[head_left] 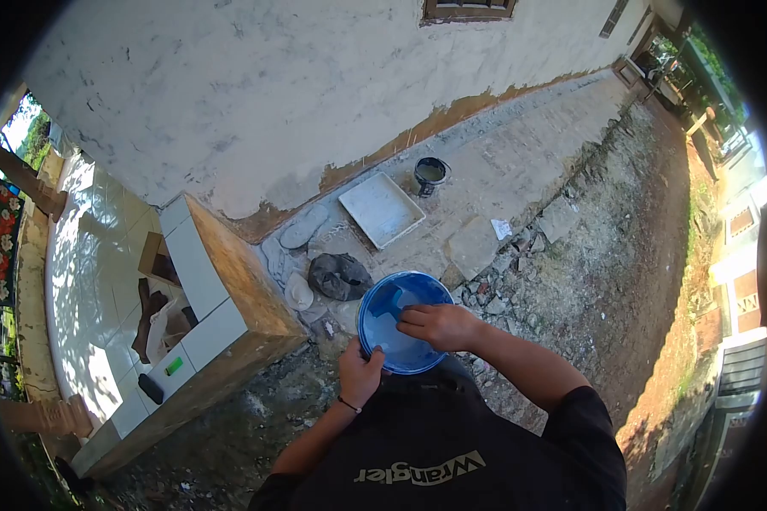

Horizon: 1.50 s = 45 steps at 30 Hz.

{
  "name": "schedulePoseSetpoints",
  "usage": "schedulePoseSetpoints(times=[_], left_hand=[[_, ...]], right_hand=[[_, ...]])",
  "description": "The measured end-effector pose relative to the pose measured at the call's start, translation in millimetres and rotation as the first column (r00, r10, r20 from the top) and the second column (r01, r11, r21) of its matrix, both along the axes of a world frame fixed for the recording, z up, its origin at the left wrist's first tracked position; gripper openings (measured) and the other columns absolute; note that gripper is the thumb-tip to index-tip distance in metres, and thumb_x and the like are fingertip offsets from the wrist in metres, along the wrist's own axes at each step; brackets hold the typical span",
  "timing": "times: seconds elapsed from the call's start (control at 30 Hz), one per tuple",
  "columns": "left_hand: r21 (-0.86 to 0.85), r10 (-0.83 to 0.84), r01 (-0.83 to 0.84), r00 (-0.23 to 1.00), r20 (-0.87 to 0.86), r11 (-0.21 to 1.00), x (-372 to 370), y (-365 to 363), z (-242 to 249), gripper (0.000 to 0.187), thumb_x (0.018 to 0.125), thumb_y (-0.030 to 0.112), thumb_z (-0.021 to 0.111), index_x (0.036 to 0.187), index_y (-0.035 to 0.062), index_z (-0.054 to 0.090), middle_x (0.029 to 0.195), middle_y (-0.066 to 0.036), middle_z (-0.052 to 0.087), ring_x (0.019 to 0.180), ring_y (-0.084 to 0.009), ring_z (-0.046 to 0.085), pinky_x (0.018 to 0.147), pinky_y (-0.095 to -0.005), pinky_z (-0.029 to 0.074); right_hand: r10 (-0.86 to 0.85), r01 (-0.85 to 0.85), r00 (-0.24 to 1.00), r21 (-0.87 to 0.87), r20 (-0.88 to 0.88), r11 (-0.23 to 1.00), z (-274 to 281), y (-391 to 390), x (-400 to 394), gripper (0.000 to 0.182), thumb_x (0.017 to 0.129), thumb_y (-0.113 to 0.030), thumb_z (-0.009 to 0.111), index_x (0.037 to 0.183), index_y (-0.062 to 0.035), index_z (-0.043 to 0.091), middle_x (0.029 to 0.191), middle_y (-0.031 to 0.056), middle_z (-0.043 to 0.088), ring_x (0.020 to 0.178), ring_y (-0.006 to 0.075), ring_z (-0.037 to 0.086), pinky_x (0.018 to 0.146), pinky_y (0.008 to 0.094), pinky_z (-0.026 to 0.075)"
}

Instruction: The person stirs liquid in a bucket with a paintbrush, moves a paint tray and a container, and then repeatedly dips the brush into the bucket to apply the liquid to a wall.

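Observation:
A round blue bucket (406, 283) is tilted toward me in front of my chest, with pale whitish-blue residue over its inner bottom and wall. My left hand (362, 372), with a dark band at the wrist, grips the bucket's near-left rim, thumb over the edge. My right hand (437, 327) reaches over the right side into the bucket. Its fingers are curled together near the middle, beside a brighter blue patch on the inside. What the right fingers hold, if anything, is hidden.
On the paved strip by the patchy wall (230, 102) lie a white tray (382, 209), a dark pail (432, 174) and a crumpled black bag (339, 277). A tiled ledge (204, 272) stands left, carrying a green object (174, 366) and a black case (150, 389). Rubble (520, 289) covers the right.

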<state>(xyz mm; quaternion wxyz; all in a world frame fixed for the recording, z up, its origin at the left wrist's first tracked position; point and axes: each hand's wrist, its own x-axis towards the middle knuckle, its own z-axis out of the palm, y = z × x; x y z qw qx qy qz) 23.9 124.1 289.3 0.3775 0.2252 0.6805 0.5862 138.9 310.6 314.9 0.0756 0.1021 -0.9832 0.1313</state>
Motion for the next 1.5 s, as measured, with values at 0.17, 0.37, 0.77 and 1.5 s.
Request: schedulePoseSetpoints(times=[0.17, 0.37, 0.77, 1.5], left_hand=[[0.053, 0.029, -0.023, 0.993, -0.115, 0.998, 1.5, 3.8, -6.0, 0.013, 0.086, 0.006, 0.056, 0.094, -0.0044, 0.054, 0.066, -0.007, 0.061, 0.056, -0.0126, 0.062, 0.047, -0.0269, 0.051], [0.143, 0.068, -0.029, 0.957, -0.281, 0.989, 4.4, 11.2, -37.4, 0.011, 0.085, 0.008, 0.058, 0.090, -0.0018, 0.055, 0.062, -0.005, 0.060, 0.052, -0.0092, 0.057, 0.047, -0.0251, 0.043], [0.084, -0.001, 0.011, 0.994, -0.112, 0.996, 3.2, 20.4, -35.6, 0.013, 0.086, 0.005, 0.056, 0.098, -0.0020, 0.054, 0.080, -0.006, 0.061, 0.068, -0.0084, 0.056, 0.062, -0.0241, 0.046], [0.101, -0.033, 0.046, 0.991, -0.127, 0.994, 1.4, 35.1, -20.7, 0.012, 0.084, 0.003, 0.058, 0.094, -0.0023, 0.054, 0.077, -0.005, 0.061, 0.068, -0.0080, 0.056, 0.062, -0.0246, 0.046]], right_hand=[[-0.222, 0.225, 0.973, -0.046, 0.060, 0.973, -1.3, 1.9, 14.7, 0.038, 0.073, -0.008, 0.056, 0.110, -0.0028, 0.057, 0.107, 0.0101, 0.058, 0.098, 0.0251, 0.061, 0.075, 0.0321, 0.054], [-0.478, 0.487, 0.873, -0.134, 0.094, 0.863, 2.8, -22.5, 29.5, 0.036, 0.074, -0.006, 0.056, 0.110, -0.0001, 0.056, 0.097, 0.0106, 0.056, 0.089, 0.0258, 0.061, 0.072, 0.0334, 0.053], [-0.725, 0.644, 0.671, -0.608, 0.158, 0.464, 13.9, -34.8, 27.7, 0.017, 0.086, -0.009, 0.060, 0.101, -0.0019, 0.061, 0.087, 0.0147, 0.057, 0.074, 0.0357, 0.060, 0.065, 0.0417, 0.050], [-0.597, 0.495, 0.802, -0.589, 0.026, 0.639, 17.7, -25.7, 5.2, 0.018, 0.085, -0.010, 0.059, 0.101, -0.0017, 0.059, 0.090, 0.0138, 0.057, 0.076, 0.0344, 0.060, 0.068, 0.0416, 0.051]])
